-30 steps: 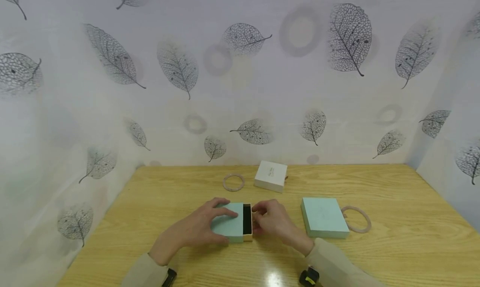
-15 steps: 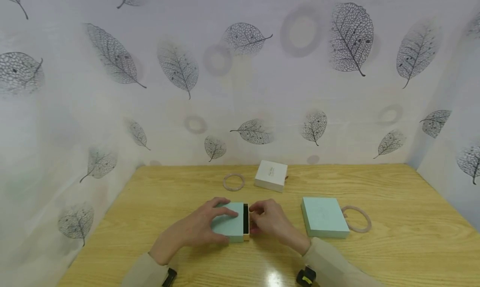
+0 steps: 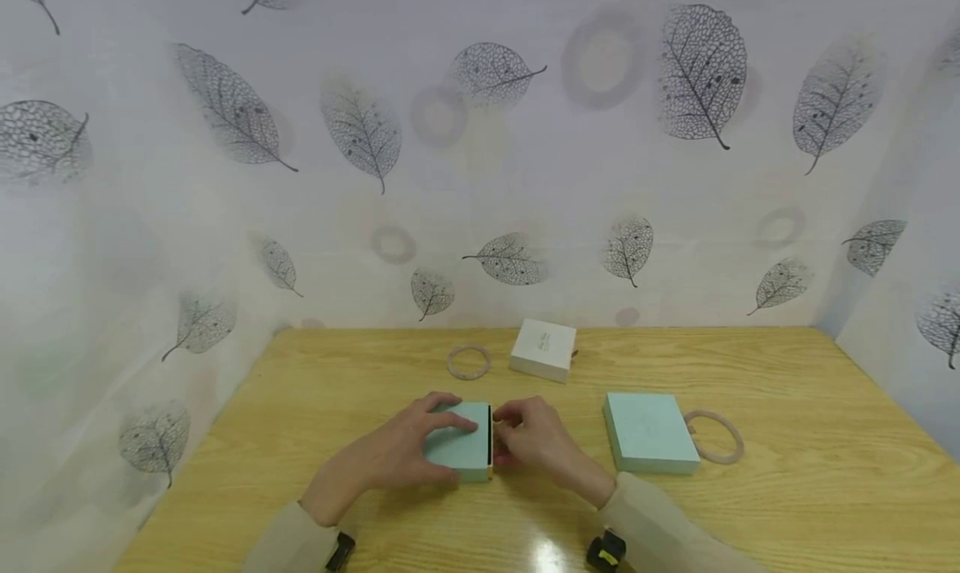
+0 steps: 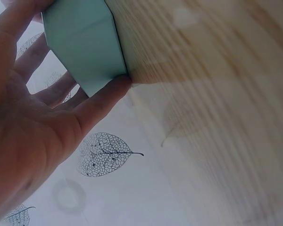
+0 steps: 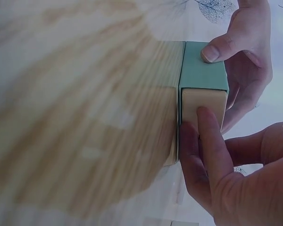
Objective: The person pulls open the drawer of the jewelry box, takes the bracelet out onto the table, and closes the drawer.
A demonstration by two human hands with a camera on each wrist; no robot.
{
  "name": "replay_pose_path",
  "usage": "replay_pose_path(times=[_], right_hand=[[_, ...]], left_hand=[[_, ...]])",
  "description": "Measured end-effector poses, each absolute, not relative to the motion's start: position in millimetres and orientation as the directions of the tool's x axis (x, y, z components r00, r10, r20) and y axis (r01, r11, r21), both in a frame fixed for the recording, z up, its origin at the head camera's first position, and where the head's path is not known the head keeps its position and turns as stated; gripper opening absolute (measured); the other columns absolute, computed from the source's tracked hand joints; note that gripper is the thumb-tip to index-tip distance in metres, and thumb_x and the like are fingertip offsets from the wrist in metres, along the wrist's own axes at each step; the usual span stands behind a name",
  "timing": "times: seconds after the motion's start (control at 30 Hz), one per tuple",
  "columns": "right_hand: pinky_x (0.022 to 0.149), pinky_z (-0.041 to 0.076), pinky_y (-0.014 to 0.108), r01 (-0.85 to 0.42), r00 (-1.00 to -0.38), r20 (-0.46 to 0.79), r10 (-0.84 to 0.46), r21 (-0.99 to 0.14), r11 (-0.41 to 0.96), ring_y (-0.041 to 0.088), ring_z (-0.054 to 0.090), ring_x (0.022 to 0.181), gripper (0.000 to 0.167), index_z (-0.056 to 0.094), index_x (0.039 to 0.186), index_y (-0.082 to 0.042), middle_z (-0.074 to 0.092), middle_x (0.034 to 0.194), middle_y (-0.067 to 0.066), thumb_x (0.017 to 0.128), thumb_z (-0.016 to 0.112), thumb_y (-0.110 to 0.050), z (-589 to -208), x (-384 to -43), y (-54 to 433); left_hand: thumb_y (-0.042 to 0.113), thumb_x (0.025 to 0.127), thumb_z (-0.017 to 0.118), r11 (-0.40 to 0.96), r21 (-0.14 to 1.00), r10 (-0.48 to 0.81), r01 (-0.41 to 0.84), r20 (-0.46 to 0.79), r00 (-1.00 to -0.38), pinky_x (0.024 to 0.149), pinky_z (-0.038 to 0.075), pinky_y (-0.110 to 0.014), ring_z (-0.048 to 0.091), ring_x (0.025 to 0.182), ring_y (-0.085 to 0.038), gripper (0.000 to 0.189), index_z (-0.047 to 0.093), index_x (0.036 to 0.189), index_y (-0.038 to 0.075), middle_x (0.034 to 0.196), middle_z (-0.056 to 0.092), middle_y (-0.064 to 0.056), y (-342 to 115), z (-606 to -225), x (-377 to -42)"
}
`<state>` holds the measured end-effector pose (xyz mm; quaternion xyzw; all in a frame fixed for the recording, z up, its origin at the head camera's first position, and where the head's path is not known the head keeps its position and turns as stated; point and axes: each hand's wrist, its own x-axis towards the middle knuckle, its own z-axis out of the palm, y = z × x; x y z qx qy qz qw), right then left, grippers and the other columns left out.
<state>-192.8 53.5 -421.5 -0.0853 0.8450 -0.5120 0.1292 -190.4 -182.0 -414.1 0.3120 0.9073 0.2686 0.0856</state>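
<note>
Left grip (image 3: 408, 448) is curled round a mint-green box sleeve (image 3: 461, 448), with the thumb set on the near side and the fingers laid over the top and far side, so the sleeve is held on the worktop (image 3: 367, 365). By the right grip (image 3: 542, 441), nothing seems to be pinched; its fingers are spread a little, and fingertips are pressed on the flat end of a tan drawer (image 5: 192, 100). Just a thin strip of the drawer can be seen outside the sleeve, on the right side, so the right grip is nearer to it. Drawer, sleeve and right fingertips are lined up from side to side. No long side can be picked out, as the box top looks almost square.
</note>
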Motion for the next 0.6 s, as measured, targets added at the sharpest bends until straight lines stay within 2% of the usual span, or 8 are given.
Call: replay_pose_path(times=[0.17,0.6], right_hand=[[0.062,0.060,0.028,0.014,-0.947,-0.146,-0.287,-0.909,0.418,0.014,0.070,0.069,0.027,0.067,0.120,0.009,0.073,0.099,0.015,0.097,0.057,0.000,-421.2,-192.5,50.9],[0.063,0.061,0.029,0.007,-0.940,-0.138,-0.313,-0.922,0.387,0.015,0.070,0.069,0.025,0.068,0.118,0.010,0.073,0.099,0.015,0.098,0.057,-0.002,-421.6,-195.9,48.2]], left_hand=[[0.032,0.081,0.087,0.657,0.534,0.620,0.532,0.019,-0.784,0.104,0.050,-0.055,0.050,0.133,-0.033,0.055,0.067,0.132,0.025,0.153,0.046,-0.013,-181.6,-413.5,-192.2],[0.032,0.082,0.086,0.661,0.547,0.615,0.514,-0.001,-0.789,0.105,0.049,-0.056,0.049,0.134,-0.033,0.054,0.067,0.132,0.024,0.153,0.045,-0.013,-182.5,-409.6,-194.0]])
